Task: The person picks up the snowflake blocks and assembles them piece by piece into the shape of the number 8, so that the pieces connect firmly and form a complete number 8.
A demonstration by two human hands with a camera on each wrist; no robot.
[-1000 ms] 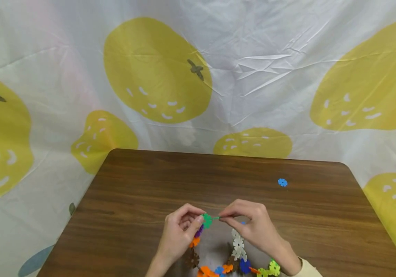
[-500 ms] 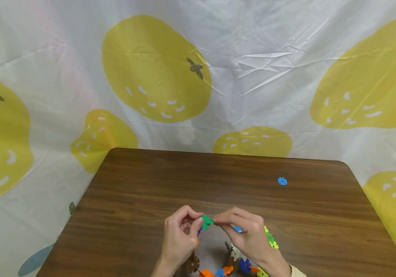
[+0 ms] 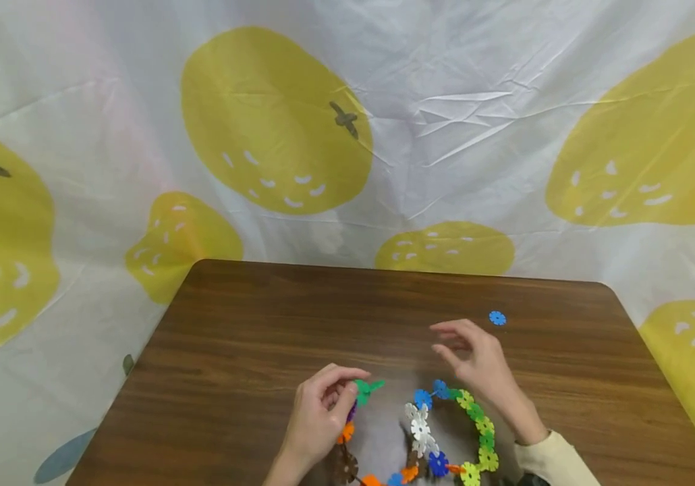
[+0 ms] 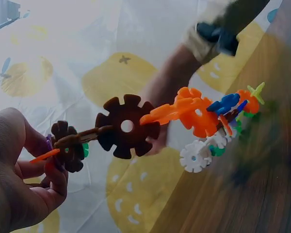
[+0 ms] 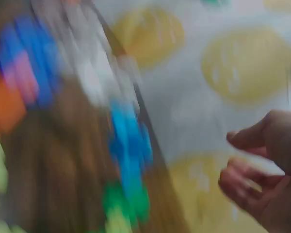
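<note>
My left hand (image 3: pixel 320 415) pinches the end of a chain of notched plastic snowflake discs, by the green discs (image 3: pixel 362 393). In the left wrist view the chain runs away from the fingers through a brown disc (image 4: pixel 109 127), orange discs (image 4: pixel 186 104) and a white disc (image 4: pixel 188 156). The rest of it curves over the table as a loop, with white discs (image 3: pixel 420 429), blue discs (image 3: pixel 423 398) and lime discs (image 3: pixel 486 426). Above that loop my right hand (image 3: pixel 484 364) holds nothing, thumb and fingers apart. It is blurred in the right wrist view.
A loose blue snowflake disc (image 3: pixel 497 318) lies on the brown wooden table (image 3: pixel 299 304), just beyond my right hand. Behind the table hangs a white cloth (image 3: pixel 396 169) printed with yellow fruit.
My right hand has let go of the green disc and moved up and right, towards the loose blue disc. My left hand stays almost in place. More of the loop now shows.
</note>
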